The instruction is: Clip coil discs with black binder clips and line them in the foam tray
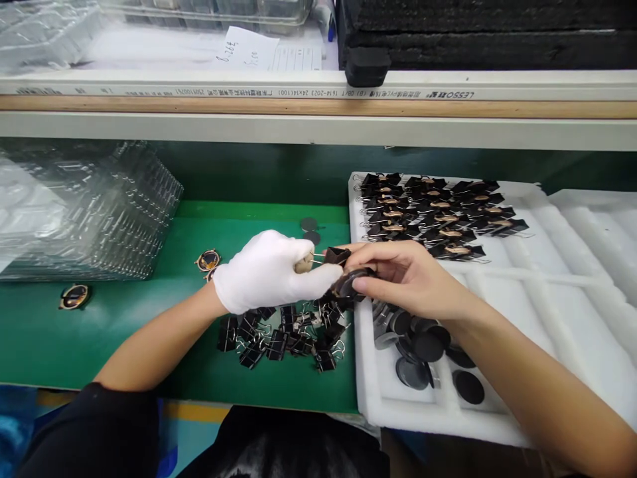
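Head camera view: a black binder clip [337, 255] and a dark round disc [347, 284] meet between two hands above a green mat [149, 312]. Gloved in white, the left hand [269, 271] pinches the clip's wire handles from the left. Bare, the right hand [405, 275] curls its fingers around the disc, forearm angled across a white foam tray [547, 279]. Loose clips [281, 335] lie heaped just below the hands; more discs [428, 355] sit in the tray.
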Available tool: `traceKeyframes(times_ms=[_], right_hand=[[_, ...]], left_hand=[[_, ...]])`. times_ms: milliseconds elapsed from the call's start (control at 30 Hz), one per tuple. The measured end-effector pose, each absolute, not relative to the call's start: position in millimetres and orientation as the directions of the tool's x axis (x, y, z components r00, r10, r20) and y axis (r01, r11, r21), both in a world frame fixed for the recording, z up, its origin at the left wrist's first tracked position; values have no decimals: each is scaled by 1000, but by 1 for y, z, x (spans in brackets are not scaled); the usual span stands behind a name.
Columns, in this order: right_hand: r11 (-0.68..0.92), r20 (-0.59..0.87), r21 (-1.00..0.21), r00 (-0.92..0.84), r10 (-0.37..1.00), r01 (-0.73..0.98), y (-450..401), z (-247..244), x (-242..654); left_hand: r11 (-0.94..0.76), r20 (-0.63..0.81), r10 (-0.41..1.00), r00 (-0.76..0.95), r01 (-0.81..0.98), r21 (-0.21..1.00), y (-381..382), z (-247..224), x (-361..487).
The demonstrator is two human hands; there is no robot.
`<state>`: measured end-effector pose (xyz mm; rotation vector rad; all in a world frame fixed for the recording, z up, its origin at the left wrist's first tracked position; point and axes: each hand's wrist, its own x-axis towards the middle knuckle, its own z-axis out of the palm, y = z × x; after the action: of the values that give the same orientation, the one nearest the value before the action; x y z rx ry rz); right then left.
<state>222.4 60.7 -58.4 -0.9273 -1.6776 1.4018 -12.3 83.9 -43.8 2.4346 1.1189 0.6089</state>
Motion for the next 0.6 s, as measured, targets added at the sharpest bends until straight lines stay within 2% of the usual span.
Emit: traceKeyframes(times_ms=[133,233,333,400,467,600], right_hand=[[113,56,-984,-360,931,138,70,-45,237],[55,-21,-979,-364,931,197,75,-40,245],[-18,-103,-972,-357,929,235,77,-43,246],[-48,-147,-960,-350,925,277,80,-45,240],[-40,-168,-942,-364,916,333,85,-48,231],[112,-83,-881,-383,920,460,112,-52,203]], left_hand=[[-527,123,804,581,603,599,85,-36,-12],[-428,-40,819,573,655,623,97,-34,-17],[-280,-256,849,462,804,524,127,-45,-34],[-119,-398,872,285,912,392,152,-58,-51],[24,-529,839,128,962,271,175,-70,-71],[40,-627,774,86,982,184,205,-76,-104]])
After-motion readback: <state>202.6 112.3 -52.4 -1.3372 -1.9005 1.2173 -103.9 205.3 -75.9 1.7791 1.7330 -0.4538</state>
